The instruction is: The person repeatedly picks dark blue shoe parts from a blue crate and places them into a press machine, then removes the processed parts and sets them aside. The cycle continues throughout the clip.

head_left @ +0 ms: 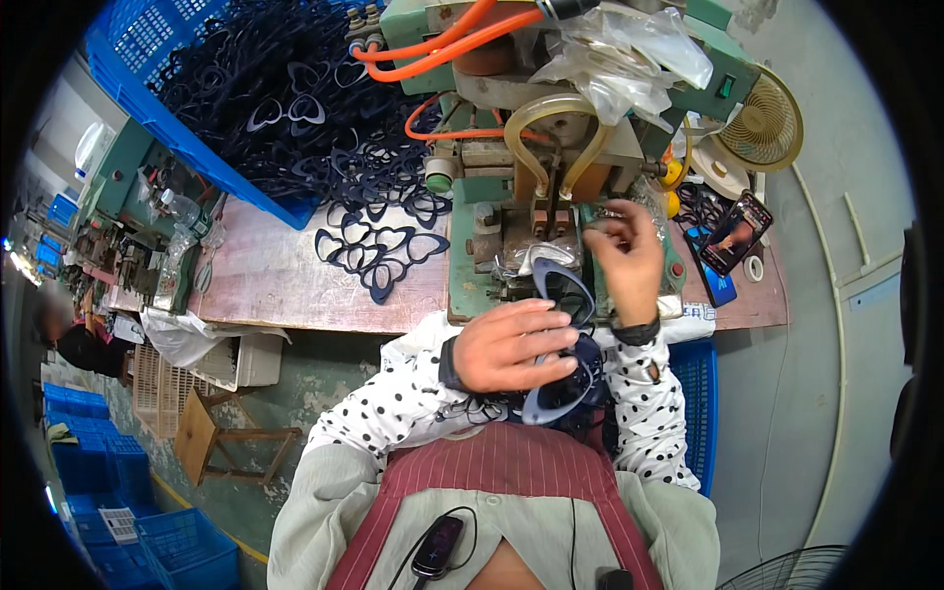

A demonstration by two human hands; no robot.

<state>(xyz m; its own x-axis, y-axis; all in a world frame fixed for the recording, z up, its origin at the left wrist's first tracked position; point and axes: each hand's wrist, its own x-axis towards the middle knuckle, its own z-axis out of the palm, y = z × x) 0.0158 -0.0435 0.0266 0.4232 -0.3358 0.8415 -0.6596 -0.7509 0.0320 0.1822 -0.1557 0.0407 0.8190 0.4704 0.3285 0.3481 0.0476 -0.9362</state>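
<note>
Mid-piece, apparently — dark-blue frame (537, 405) is gripped in left hand (516, 346), just below green machine (492, 154); right hand (629, 261) grip can't be told. Heaped frames (246, 88) — done or left, unclear.

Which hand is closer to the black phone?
The right one. The right hand is left of the black phone, roughly level with it in the picture; the left hand is farther left and lower.

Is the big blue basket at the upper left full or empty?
The basket looks mostly full: dark eyeglass frames are heaped inside, hiding its bottom.
</note>
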